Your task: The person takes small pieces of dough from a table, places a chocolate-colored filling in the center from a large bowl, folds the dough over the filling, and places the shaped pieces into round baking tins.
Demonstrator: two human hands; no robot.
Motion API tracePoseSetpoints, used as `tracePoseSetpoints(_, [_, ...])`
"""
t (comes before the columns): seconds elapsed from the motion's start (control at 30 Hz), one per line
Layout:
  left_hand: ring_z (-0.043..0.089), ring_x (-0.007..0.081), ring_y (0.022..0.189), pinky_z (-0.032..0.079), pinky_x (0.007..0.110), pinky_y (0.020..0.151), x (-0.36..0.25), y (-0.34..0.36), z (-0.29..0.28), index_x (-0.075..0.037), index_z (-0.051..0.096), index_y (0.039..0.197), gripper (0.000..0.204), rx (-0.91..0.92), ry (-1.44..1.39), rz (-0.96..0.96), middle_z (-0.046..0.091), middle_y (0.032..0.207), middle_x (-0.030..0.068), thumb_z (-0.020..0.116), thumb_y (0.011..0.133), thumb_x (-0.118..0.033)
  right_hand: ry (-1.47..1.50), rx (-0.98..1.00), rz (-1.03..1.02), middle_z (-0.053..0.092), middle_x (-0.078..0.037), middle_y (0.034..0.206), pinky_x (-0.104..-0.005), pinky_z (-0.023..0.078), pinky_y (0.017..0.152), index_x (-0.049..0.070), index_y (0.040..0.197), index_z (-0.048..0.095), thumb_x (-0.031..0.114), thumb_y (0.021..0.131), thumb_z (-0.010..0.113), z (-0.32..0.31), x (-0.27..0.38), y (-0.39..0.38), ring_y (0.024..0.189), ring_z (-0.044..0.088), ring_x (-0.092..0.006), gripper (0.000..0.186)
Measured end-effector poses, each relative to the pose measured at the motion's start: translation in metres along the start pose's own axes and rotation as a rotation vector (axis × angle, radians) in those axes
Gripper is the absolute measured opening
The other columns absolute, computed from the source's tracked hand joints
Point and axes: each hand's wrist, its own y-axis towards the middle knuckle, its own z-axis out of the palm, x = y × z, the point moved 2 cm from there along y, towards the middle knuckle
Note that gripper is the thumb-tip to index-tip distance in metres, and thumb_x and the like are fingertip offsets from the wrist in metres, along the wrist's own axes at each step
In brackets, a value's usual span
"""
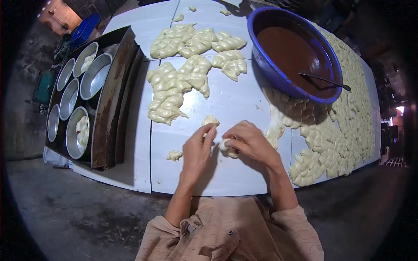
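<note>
Both hands work low over the front of the white table. My left hand (pixel 198 145) is closed, thumb and fingers pinched on a piece of dough that shows pale at its fingertips; the fingers hide most of it. My right hand (pixel 251 141) curls its thumb and fingers round a small dough lump (pixel 229 151), close beside the left. Just beyond my left fingertips is another dough piece (pixel 211 120). A small dough scrap (pixel 174 155) lies left of my left hand. Farther off rest clusters of shaped dough pieces (pixel 167 93).
A blue basin (pixel 261 54) of brown filling, with a dark-handled utensil (pixel 324 81) in it, stands at the back right. Many dough pieces (pixel 322 148) cover the table's right side. At left, a dark metal tray (pixel 114 93) holds several round tins (pixel 95 76), some with dough inside.
</note>
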Motion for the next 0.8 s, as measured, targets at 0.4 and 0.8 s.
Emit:
tracePoseSetpoints(0.4, [0.070,0.0243,0.085,0.053,0.034,0.077,0.015,-0.001,0.022,0.003,0.067,0.116,0.037,0.231,0.181,0.045,0.073,0.097,0.0185,0.062,0.093,-0.025,0.166,-0.090,0.379,0.066,-0.017,0.107,-0.0371,0.051,0.086,-0.003,0.116,0.064,0.014,0.097,0.053,0.025,-0.021,-0.036,0.094,0.066,-0.0317,0.028])
tracePoseSetpoints(0.8, [0.072,0.0292,0.085,0.056,0.039,0.077,-0.035,0.013,0.038,-0.006,0.063,0.126,0.040,0.271,0.396,0.307,0.071,0.106,0.0175,0.070,0.088,-0.015,-0.571,-0.793,0.459,0.063,-0.014,0.095,-0.0436,0.052,0.071,0.007,0.121,0.057,0.030,0.081,0.076,0.010,-0.057,-0.104,0.084,0.063,-0.0328,0.050])
